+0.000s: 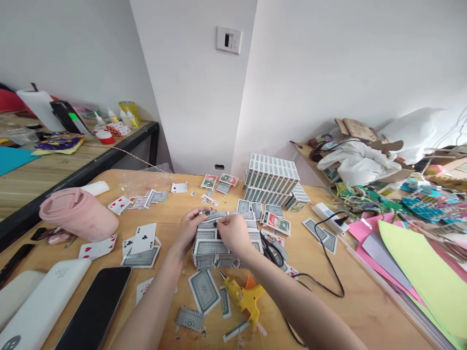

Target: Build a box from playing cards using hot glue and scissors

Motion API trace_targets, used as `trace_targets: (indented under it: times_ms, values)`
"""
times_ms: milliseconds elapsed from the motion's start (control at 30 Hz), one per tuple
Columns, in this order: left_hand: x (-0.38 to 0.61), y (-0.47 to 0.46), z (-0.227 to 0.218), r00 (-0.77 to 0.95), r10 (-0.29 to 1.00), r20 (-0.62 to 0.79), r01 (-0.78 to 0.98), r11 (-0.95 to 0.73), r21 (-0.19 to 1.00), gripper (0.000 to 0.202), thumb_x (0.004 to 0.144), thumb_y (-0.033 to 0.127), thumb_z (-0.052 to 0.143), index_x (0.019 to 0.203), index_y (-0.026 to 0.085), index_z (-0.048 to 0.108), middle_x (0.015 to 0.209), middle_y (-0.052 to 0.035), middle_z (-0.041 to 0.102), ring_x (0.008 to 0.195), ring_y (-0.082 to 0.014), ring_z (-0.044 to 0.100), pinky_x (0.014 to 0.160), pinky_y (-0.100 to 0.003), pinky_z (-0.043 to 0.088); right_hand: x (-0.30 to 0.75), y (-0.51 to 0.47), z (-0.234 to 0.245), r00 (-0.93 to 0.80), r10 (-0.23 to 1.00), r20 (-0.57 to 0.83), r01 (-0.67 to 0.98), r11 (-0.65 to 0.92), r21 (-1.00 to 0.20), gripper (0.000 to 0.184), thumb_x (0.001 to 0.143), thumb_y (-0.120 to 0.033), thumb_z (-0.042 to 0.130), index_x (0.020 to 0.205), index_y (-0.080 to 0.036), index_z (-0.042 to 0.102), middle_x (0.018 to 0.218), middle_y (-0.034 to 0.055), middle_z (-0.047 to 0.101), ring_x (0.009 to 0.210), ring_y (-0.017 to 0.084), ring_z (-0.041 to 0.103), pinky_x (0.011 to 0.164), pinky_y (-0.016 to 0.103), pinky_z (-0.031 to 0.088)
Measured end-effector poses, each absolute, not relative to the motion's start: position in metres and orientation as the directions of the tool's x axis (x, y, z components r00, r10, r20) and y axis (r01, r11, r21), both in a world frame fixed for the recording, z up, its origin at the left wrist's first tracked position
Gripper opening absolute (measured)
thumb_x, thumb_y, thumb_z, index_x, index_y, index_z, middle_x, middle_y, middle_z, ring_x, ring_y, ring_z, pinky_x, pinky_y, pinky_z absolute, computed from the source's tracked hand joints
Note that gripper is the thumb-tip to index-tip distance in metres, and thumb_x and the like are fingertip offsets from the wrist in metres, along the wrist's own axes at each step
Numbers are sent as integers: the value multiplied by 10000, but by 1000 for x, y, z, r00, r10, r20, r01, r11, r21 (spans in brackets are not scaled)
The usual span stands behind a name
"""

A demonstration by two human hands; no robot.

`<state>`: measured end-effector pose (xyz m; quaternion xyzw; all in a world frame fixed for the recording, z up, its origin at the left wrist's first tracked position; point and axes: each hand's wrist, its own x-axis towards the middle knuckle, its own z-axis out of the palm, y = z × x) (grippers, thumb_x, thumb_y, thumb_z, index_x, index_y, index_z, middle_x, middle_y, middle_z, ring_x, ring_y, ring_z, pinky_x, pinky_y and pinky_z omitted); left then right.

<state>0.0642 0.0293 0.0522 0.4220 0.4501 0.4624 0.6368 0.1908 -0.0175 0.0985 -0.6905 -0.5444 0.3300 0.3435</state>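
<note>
A box covered in grey-patterned playing cards (211,247) stands on the wooden table in front of me. My left hand (190,228) is closed around its far left corner, thumb on top. Over the middle of the box top, my right hand (233,236) is closed in a pinch beside a narrow dark gap; its palm hides what the fingertips hold. Black-handled scissors (272,250) lie against the box's right side. A yellow glue gun (245,295) lies just in front, near loose cards (205,291) and cut card strips.
Stacked card packs (272,175) stand behind the box, with open packs (277,222) nearer. A pink roll (78,214), a black phone (97,306) and a white power bank (47,301) lie left. At right are a power strip (330,218), its black cable and coloured sheets (419,272).
</note>
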Motion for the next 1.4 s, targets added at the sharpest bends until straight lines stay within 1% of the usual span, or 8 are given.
trace_targets:
  times_ms: [133, 267, 367, 467, 567, 667, 1000, 1400]
  values:
    - [65, 29, 51, 173, 971, -163, -200, 196, 960, 344, 562, 306, 678, 867, 148, 653, 911, -59, 681, 699, -175, 617, 622, -268, 455, 191, -18, 97, 336, 940, -57, 485, -224, -845, 82, 604, -103, 508, 556, -169, 520, 533, -9, 555, 524, 117, 518, 505, 197, 344]
    - [65, 29, 49, 178, 968, -179, -212, 216, 953, 352, 582, 315, 668, 891, 149, 644, 861, -52, 680, 702, -182, 619, 615, -270, 461, 191, -11, 95, 355, 923, -148, 377, -287, -881, 112, 579, -81, 562, 599, -180, 515, 575, 3, 578, 555, 144, 565, 547, 227, 403]
    - [65, 29, 49, 147, 975, -165, -224, 196, 955, 329, 586, 306, 668, 874, 148, 648, 886, -53, 681, 747, -182, 621, 649, -265, 465, 192, -7, 105, 269, 886, -379, 33, -401, -915, 191, 573, -24, 543, 592, -191, 452, 487, -36, 505, 474, 132, 542, 533, 243, 424]
    - [66, 28, 49, 147, 976, -161, -237, 192, 952, 315, 597, 305, 667, 874, 156, 648, 907, -52, 686, 774, -182, 626, 677, -268, 469, 196, -8, 121, 28, 830, -556, -407, -499, -765, 244, 585, 24, 492, 664, -192, 410, 500, -27, 521, 464, 126, 547, 536, 244, 446]
    - [67, 27, 50, 162, 973, -166, -227, 200, 953, 314, 606, 307, 666, 885, 164, 644, 904, -49, 691, 768, -184, 629, 670, -271, 472, 197, -9, 133, -91, 791, -604, -602, -527, -600, 281, 584, 44, 461, 749, -180, 414, 566, 3, 553, 473, 120, 549, 523, 227, 447]
    - [69, 26, 50, 159, 975, -154, -212, 186, 960, 303, 618, 308, 659, 885, 165, 643, 911, -48, 689, 756, -179, 626, 652, -266, 470, 193, -7, 131, -29, 769, -639, -695, -475, -540, 308, 585, 45, 439, 790, -184, 417, 598, -1, 549, 460, 113, 528, 491, 209, 427]
    - [67, 27, 48, 162, 981, -108, -187, 138, 973, 320, 598, 320, 671, 879, 166, 658, 903, -49, 681, 807, -192, 613, 702, -277, 457, 188, 0, 109, 48, 791, -611, -713, -401, -575, 301, 545, 61, 452, 732, -175, 460, 541, -20, 554, 480, 110, 540, 514, 203, 435]
    - [69, 29, 52, 220, 964, -151, -134, 183, 974, 374, 625, 281, 637, 978, 159, 646, 1045, -77, 650, 894, -212, 599, 735, -288, 443, 190, 1, 91, 103, 893, -439, -511, -331, -794, 178, 489, -40, 525, 614, -167, 525, 430, -73, 480, 408, 71, 453, 460, 191, 367]
